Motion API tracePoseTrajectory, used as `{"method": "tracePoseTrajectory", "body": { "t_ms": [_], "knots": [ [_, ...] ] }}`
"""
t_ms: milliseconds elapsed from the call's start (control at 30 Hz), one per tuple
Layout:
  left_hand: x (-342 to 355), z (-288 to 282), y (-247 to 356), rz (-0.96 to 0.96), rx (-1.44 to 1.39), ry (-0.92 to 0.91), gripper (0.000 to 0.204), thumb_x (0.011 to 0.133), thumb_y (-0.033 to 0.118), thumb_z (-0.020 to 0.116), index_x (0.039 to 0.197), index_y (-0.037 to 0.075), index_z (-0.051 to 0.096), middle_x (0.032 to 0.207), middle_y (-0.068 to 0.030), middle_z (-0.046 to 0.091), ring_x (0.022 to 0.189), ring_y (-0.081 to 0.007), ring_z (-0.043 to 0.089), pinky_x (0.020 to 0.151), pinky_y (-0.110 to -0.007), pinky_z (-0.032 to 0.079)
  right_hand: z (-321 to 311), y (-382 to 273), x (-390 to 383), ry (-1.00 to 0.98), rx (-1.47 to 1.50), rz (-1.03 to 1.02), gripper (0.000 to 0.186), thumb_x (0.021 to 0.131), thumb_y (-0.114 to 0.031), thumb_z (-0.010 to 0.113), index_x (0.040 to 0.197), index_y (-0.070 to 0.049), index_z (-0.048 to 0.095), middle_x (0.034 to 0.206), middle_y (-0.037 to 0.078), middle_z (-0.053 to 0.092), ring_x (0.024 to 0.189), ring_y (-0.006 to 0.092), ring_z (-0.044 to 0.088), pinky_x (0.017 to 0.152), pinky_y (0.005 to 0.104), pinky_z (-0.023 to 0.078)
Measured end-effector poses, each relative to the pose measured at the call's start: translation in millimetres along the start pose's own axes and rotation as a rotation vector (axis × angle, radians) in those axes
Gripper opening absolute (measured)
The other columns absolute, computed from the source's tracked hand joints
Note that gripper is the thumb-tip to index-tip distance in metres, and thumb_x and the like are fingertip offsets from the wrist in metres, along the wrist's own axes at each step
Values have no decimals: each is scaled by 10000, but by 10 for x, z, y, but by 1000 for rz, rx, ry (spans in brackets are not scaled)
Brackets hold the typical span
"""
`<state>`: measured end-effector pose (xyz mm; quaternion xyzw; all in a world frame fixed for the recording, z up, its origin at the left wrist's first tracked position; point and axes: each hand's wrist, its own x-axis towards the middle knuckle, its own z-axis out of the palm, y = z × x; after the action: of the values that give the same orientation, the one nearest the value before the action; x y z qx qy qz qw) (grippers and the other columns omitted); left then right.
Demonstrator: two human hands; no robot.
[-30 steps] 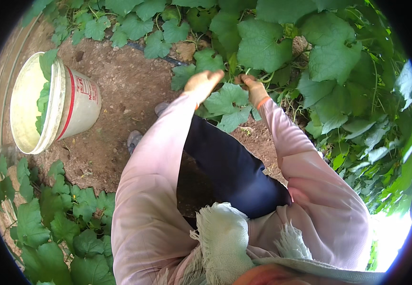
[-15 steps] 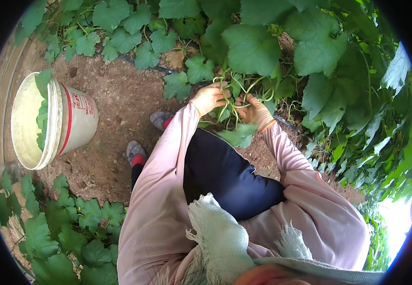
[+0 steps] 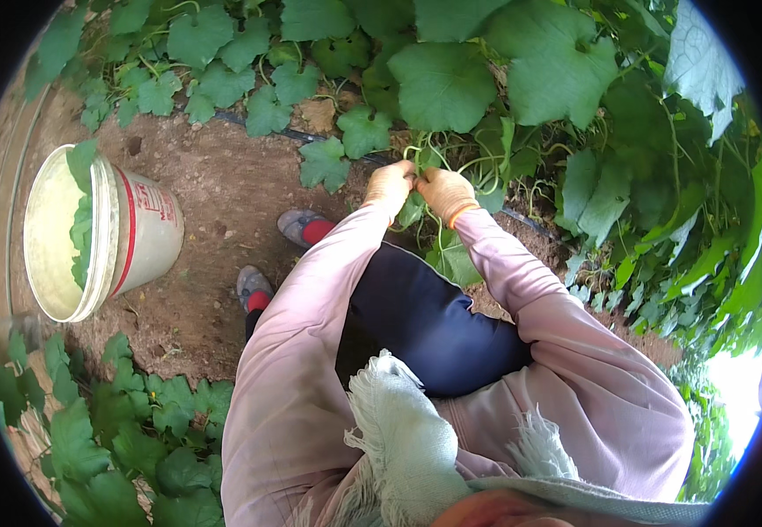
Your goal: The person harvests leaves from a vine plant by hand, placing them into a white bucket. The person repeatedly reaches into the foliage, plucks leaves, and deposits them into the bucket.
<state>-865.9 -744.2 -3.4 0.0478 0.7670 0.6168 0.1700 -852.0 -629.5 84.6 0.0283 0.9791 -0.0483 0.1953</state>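
My left hand (image 3: 390, 184) and my right hand (image 3: 442, 190) meet among pale green vine stems (image 3: 438, 145), both with fingers closed on them; my fingertips are partly hidden where they come together. Large lobed leaves (image 3: 444, 83) spread above the hands, and a smaller leaf (image 3: 451, 259) hangs below them. Both pink-sleeved forearms reach up from the lower edge over my dark trouser leg (image 3: 434, 334).
A white bucket (image 3: 152, 233) with a red band and a leaf in it rests at left on bare soil (image 3: 205, 202). A black hose (image 3: 302, 132) runs under the plants. Dense foliage (image 3: 627, 193) fills the right; more leaves (image 3: 82, 448) grow lower left.
My hands have come closer together, the right moving left and up since half a second ago. Stems around them have shifted. The bucket appears slightly lower in the picture as the view moved.
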Motion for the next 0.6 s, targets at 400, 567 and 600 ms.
{"method": "tracePoseTrajectory", "body": {
  "t_ms": [400,567,600],
  "knots": [
    [-16,-585,100,438,534,350,150,876,140,523,1018,123,568,1011,-110,591,889,-303,615,766,-409,500,87,101,-132,80,15,-39,349,871,-352,486,919,-37,628,936,170,653,887,336,632,802,416,489],
    [48,-267,326,36,220,-12,204,891,157,522,1078,75,515,1003,-175,621,975,-331,596,826,-395,462,245,149,-223,116,-96,-201,306,830,-328,533,835,-34,616,847,172,651,802,324,642,731,429,500],
    [67,-229,369,18,211,-65,225,887,163,523,1091,68,512,1007,-188,625,969,-338,600,822,-399,461,298,178,-245,145,-95,-228,300,822,-323,543,822,-32,615,827,169,651,793,326,643,728,430,500]
  ]
}}
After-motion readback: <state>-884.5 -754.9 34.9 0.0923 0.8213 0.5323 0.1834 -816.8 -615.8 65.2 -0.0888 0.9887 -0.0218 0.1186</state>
